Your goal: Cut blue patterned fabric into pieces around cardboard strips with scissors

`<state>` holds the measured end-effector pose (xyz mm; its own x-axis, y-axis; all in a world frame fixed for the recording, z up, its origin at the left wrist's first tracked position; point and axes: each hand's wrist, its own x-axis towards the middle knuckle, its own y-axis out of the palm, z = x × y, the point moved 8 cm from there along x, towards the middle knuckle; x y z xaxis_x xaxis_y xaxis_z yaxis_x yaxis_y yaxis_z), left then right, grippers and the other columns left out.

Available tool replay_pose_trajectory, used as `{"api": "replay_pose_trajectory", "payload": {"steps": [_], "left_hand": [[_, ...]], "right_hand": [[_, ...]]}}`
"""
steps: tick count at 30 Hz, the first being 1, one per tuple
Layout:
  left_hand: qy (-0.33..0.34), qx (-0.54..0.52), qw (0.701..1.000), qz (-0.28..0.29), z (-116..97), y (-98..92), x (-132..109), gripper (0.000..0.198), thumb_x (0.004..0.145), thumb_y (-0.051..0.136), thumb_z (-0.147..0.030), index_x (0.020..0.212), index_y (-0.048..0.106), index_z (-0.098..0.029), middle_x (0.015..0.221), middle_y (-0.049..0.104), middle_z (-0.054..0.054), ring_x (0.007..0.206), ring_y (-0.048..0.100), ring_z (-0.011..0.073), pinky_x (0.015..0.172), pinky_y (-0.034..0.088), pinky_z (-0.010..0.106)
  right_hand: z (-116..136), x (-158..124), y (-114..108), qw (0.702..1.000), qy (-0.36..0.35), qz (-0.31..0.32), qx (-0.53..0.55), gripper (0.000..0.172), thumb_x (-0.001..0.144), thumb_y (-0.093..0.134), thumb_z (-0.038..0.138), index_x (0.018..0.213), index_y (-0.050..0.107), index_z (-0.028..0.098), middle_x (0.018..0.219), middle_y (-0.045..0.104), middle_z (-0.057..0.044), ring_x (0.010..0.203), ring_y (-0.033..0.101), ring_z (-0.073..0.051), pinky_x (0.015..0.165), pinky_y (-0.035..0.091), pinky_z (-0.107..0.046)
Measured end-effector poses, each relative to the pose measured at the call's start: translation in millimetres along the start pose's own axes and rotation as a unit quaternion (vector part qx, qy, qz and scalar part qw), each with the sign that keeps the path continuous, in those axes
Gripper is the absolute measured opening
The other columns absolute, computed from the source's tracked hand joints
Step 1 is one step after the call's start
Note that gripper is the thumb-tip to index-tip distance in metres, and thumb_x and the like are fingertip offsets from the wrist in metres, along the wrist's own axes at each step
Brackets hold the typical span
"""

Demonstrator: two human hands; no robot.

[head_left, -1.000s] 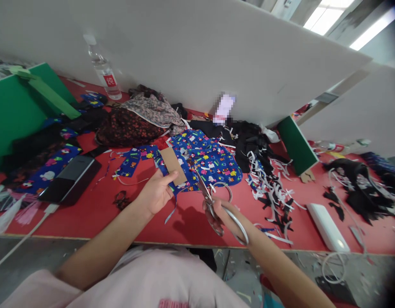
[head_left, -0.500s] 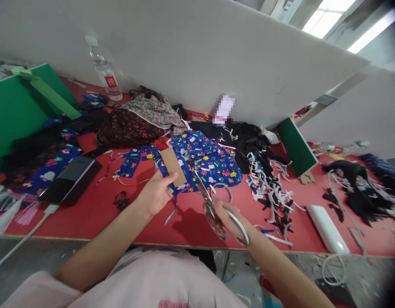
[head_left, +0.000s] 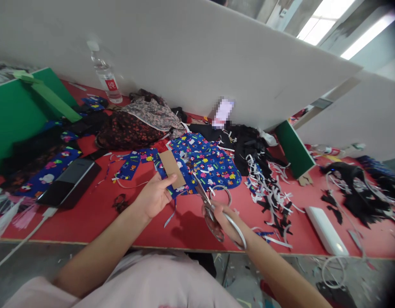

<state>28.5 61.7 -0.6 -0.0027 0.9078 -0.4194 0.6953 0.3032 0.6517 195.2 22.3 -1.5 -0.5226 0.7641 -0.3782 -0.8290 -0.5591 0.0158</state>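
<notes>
My left hand [head_left: 156, 194] is closed on a brown cardboard strip [head_left: 172, 168], the thumb pressed on its lower part. Under the strip, the edge of a blue cartoon-print fabric piece [head_left: 213, 160] shows; whether the fingers grip it too is hidden. In my right hand [head_left: 221, 220] is a pair of scissors [head_left: 202, 192] with pale loop handles. Their blades point up and left, close to the fabric's front edge and right of the strip. A thin strap [head_left: 170, 215] hangs beside my left fingers. Smaller blue printed pieces [head_left: 128, 167] lie to the left.
A black box-like device [head_left: 67, 182] with a cable is at the left. Floral cloth [head_left: 136, 122], a water bottle [head_left: 109, 81] and a propped phone [head_left: 223, 112] stand along the grey partition. White and black scraps [head_left: 271, 196] and a white power bank [head_left: 327, 231] lie right.
Both hands keep nearly the same pose with the cardboard strip and scissors. The whole view has shifted slightly.
</notes>
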Motion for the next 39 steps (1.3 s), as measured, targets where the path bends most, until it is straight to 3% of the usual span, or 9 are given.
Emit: {"api": "replay_pose_trajectory", "payload": {"steps": [12,26,39], "left_hand": [[0.0,0.0,1.0,0.006,-1.1,0.5,-1.3,0.036,0.075,0.057,-0.002,0.107,0.058,-0.018,0.093,0.071,0.003,0.076,0.068,0.0139,0.068,0.057,0.025],[0.005,-0.001,1.0,0.014,-1.2,2.2,-5.8,0.034,0.075,0.058,-0.003,0.105,0.059,-0.018,0.095,0.071,0.003,0.079,0.067,0.0141,0.071,0.056,0.025],[0.008,-0.005,1.0,0.028,-1.8,3.9,-6.3,0.044,0.076,0.058,-0.003,0.117,0.056,-0.02,0.098,0.071,0.003,0.081,0.067,0.015,0.073,0.056,0.027]], "right_hand": [[-3.7,-2.6,2.3,0.999,0.007,0.034,0.034,0.059,0.076,0.032,0.074,0.085,0.047,0.018,0.05,0.036,0.008,0.033,0.028,-0.004,0.031,0.025,-0.018],[-2.0,-4.2,1.6,1.0,0.005,0.011,0.021,0.06,0.074,0.035,0.075,0.082,0.048,0.018,0.049,0.037,0.008,0.031,0.028,-0.003,0.029,0.027,-0.016],[-0.2,-4.6,1.0,1.0,-0.011,-0.016,-0.009,0.055,0.079,0.036,0.07,0.082,0.048,0.017,0.048,0.037,0.008,0.031,0.029,-0.003,0.029,0.026,-0.014]]}}
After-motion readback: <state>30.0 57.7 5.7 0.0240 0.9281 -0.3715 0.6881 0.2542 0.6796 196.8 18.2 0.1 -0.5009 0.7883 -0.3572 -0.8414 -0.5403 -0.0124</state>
